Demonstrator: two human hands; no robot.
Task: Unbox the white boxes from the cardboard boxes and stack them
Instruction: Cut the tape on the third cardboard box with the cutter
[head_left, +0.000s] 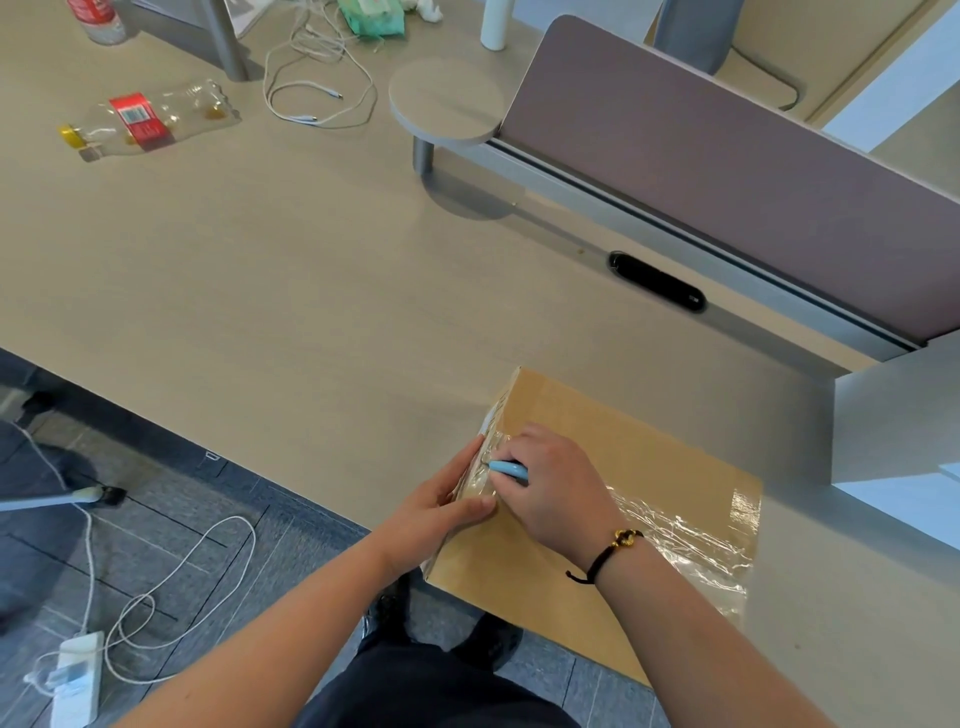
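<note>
Across the pale wooden desk (291, 270) lie a few loose things, all well apart from the work: an empty clear bottle (148, 120) with a red label on its side at the far left, a tangle of white cable (317, 78) beyond it, a green packet (374, 18) at the far edge, and a small round shelf (447, 101) on a grey post beside the mauve divider panel (753, 192). A black oval slot (657, 281) sits in the grey channel along the panel's foot. On the floor below, a white power strip (78, 675) trails its own cord. The cardboard box (623, 519) lies flat at the desk's near edge, its near corner hanging out past the edge (closed, brown, with a crinkled strip of clear tape (680, 525) running across its top and down the left end). The left hand (441, 512) holds the box's left end, thumb laid on the taped top. The right hand (550, 483), a dark cord bracelet (610, 551) at its wrist, is curled round a small light-blue cutter (508, 469) whose tip meets the tape at the box's left end.
</note>
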